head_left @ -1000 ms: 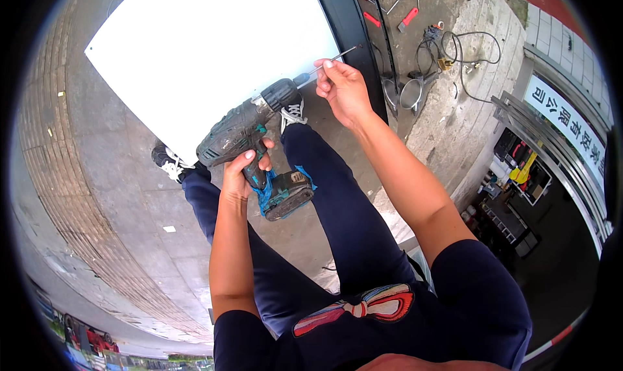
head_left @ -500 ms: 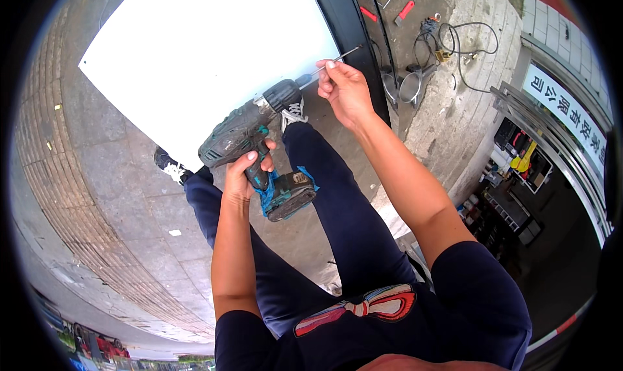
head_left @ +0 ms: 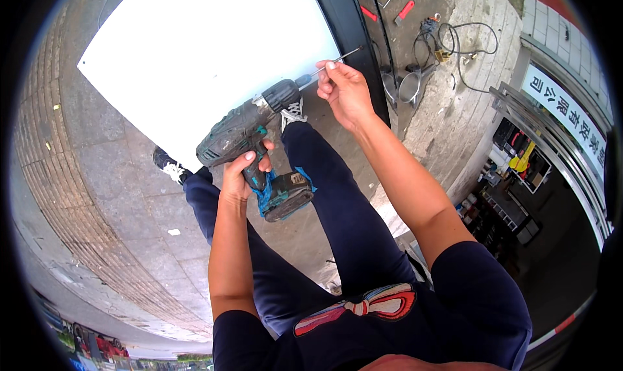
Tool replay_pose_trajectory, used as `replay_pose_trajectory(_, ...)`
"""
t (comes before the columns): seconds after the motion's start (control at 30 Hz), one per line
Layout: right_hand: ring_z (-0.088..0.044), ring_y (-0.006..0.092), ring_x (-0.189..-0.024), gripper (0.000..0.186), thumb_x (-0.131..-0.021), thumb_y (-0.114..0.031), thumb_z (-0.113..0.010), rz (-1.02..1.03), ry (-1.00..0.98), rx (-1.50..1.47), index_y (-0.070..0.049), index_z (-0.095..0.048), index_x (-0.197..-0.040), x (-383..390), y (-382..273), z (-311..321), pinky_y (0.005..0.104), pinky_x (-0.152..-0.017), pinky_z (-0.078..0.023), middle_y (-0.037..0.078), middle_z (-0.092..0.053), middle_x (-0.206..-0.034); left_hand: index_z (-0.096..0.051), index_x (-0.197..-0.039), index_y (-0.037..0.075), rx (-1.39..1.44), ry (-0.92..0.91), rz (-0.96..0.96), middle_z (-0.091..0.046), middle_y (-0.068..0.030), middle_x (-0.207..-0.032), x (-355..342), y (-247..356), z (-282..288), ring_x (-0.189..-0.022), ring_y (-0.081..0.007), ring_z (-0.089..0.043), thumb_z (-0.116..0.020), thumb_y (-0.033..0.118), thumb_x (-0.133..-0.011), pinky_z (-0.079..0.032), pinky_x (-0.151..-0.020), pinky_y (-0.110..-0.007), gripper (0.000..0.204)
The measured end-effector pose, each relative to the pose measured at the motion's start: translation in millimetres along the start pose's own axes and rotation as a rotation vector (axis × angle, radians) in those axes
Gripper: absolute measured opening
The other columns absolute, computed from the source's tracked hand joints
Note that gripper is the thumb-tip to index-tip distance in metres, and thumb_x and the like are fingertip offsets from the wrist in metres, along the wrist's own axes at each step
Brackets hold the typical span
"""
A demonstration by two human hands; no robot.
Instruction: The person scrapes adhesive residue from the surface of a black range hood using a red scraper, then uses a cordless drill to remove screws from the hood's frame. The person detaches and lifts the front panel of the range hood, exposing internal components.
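My left hand [head_left: 237, 175] is wrapped round the handle of a black and teal cordless drill [head_left: 232, 134], which lies aslant with its chuck toward the upper right. Blue tape clings round the drill's battery [head_left: 289, 196]. From the chuck runs a long thin metal bit [head_left: 347, 54] with a dark tip. My right hand [head_left: 347, 93] pinches this bit between thumb and forefinger, its other fingers curled. The bit's tip is over a black frame edge [head_left: 354, 30] beside a large white panel [head_left: 201, 47]; whether it touches, I cannot tell.
Red-handled tools [head_left: 403, 12] and a black cable [head_left: 467, 27] lie on the ground at upper right, near metal cups [head_left: 409, 87]. My shoes [head_left: 170, 165] stand by the panel. At right, a doorway [head_left: 551, 222] opens onto shelves with a yellow tool [head_left: 522, 158].
The drill's rear and battery have shifted slightly left with my left hand. My right hand stays almost still on the bit.
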State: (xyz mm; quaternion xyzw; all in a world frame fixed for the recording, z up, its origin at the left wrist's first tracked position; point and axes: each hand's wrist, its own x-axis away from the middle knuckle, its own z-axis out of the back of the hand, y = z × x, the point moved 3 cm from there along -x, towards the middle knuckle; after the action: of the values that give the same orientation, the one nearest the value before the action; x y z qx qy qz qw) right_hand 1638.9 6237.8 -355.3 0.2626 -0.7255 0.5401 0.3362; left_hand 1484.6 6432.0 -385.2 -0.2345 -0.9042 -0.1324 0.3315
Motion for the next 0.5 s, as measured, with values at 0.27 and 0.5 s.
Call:
replay_pose_trajectory(0.27,-0.042,0.0084,-0.061,0.021,-0.097,-0.015,-0.053,-0.075,0.043,0.086,0.004,-0.06,-0.103,5.2,-9.4,-4.3,0.0229,-0.054,-0.035,0.001,-0.049,-0.071,-0.049,-0.119,-0.003,0.019,0.012,0.019,-0.062,-0.0168,-0.101,-2.2,0.8,1.1,-0.065,-0.0173,-0.053,-0.064,0.018,-0.078,-0.048,-0.062,-0.033,0.049)
replay_pose_trajectory(0.5,-0.054,0.0049,-0.084,0.029,-0.096,-0.016,-0.054,0.572,0.349,1.042,0.003,-0.061,-0.117,26.5,-104.1,25.4,0.0206,-0.076,-0.044,0.001,-0.065,-0.096,-0.047,-0.119,0.0,0.182,0.025,0.129,-0.056,-0.0105,-0.091,3.6,4.1,-4.1,-0.064,-0.0141,-0.051,-0.063,0.02,-0.081,-0.047,-0.062,-0.031,0.046)
